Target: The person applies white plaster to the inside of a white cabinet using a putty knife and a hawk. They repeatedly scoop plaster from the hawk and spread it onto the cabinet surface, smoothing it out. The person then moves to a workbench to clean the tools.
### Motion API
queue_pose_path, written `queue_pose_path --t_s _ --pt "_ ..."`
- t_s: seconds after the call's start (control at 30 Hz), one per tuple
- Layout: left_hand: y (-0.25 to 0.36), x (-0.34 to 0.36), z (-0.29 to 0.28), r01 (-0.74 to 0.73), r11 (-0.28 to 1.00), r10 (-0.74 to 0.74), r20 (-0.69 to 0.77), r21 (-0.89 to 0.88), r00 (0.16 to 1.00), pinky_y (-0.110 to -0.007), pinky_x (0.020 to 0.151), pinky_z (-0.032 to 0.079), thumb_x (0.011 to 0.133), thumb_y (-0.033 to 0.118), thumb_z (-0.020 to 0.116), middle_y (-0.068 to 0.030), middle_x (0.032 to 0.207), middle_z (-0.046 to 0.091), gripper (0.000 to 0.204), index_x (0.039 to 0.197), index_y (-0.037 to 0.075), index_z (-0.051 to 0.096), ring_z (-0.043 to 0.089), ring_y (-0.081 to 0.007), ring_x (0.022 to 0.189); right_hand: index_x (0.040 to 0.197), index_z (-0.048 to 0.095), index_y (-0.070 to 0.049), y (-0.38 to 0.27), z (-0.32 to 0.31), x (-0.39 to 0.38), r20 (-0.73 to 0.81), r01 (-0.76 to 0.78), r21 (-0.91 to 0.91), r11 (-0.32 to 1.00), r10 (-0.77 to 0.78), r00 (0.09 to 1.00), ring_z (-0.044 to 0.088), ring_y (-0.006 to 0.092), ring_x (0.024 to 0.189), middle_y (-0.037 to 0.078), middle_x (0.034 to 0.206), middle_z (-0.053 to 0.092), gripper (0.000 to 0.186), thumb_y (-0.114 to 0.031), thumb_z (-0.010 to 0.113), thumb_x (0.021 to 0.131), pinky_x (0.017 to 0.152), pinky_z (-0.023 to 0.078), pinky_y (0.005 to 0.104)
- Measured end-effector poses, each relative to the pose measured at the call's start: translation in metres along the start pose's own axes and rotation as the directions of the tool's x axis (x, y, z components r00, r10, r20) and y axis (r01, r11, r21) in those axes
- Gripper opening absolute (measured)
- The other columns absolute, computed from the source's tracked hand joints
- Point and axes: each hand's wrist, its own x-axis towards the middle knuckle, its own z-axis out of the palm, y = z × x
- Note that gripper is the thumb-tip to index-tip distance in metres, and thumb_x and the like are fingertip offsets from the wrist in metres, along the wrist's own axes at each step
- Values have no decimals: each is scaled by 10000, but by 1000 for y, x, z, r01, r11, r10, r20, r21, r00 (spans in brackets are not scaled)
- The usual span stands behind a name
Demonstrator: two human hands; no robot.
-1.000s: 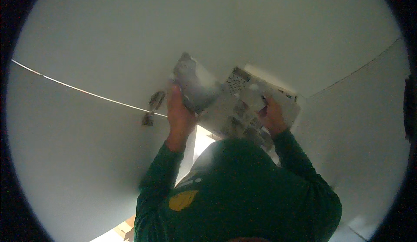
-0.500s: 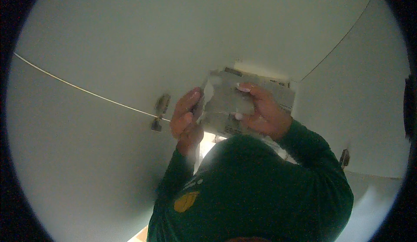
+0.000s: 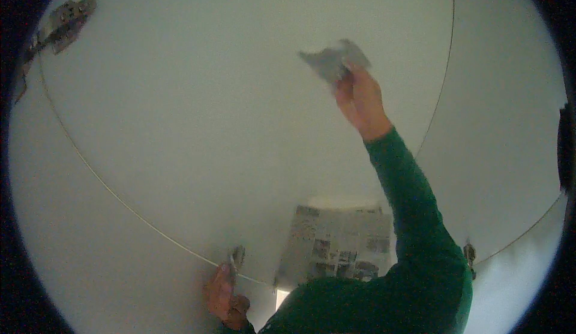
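Note:
My right hand [image 3: 362, 99] is raised high in front of a broad pale surface. Its fingers pinch a small, ragged-edged piece of grey paper [image 3: 336, 59], blurred by motion. Down at the lower left, my left hand [image 3: 222, 295] has its fingers pointing up and its thumb apart. It is beside a small dark, crumpled-looking scrap [image 3: 238, 258] on the thin light line; whether it touches the scrap, I cannot tell. Between my arms a printed newspaper sheet [image 3: 306, 244] lies against the pale surface, its lower part hidden by my green-clad body.
A thin light line [image 3: 108, 187] curves across the pale surface [image 3: 198, 94] from upper left to bottom centre. Patterned scraps [image 3: 69, 22] are at the upper left. Another small dark item [image 3: 470, 255] is at the right, near a second line [image 3: 444, 82]. A bright gap [image 3: 281, 298] shows below the newspaper.
My right hand has lifted away from the newspaper with the grey paper piece. My left hand has moved away from the paper to the lower left. The whole view has shifted upward.

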Motion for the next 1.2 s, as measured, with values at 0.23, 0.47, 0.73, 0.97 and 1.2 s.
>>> queue_pose_path --t_s 0.23,0.47,0.73,0.97,1.2 --pt "-18 30 -8 -196 980 181 252 37 951 -544 822 465 853 54 491 -242 1177 565 459 1297 -16 396 604 -420 963 1065 531 28 -17 37 206 573 716 -698 31 -575 584 604 345 900 198 1026 608 350 -267 581 884 724 493 451" --pt "-14 51 -29 -264 944 156 440 195 884 -534 898 426 871 114 545 -242 1264 528 561 1363 -43 328 557 -394 1089 948 577 61 -60 60 291 705 521 -702 -484 -573 418 623 400 806 214 846 650 563 -465 685 779 731 493 445" --pt "-7 57 -12 -269 909 203 226 317 953 -452 852 465 952 299 437 -183 1175 611 465 1263 -44 482 617 -327 1015 971 593 11 -71 72 336 697 365 -712 -599 -542 470 640 371 831 199 911 660 523 -468 686 780 765 493 455" --pt "6 79 -8 -165 944 124 158 285 980 -422 779 501 958 322 441 -171 1079 662 444 1181 -44 558 656 -315 945 1210 493 104 -80 92 326 641 363 -748 -555 -466 610 510 366 1114 273 1255 508 437 -230 531 930 964 386 448" --pt "9 91 -8 -216 937 183 141 274 973 -432 803 498 950 341 462 -182 1157 625 465 1200 -43 538 650 -315 965 1166 560 55 -91 99 335 365 499 -667 553 -342 866 493 360 1161 247 1248 525 461 -337 526 927 1015 359 445"
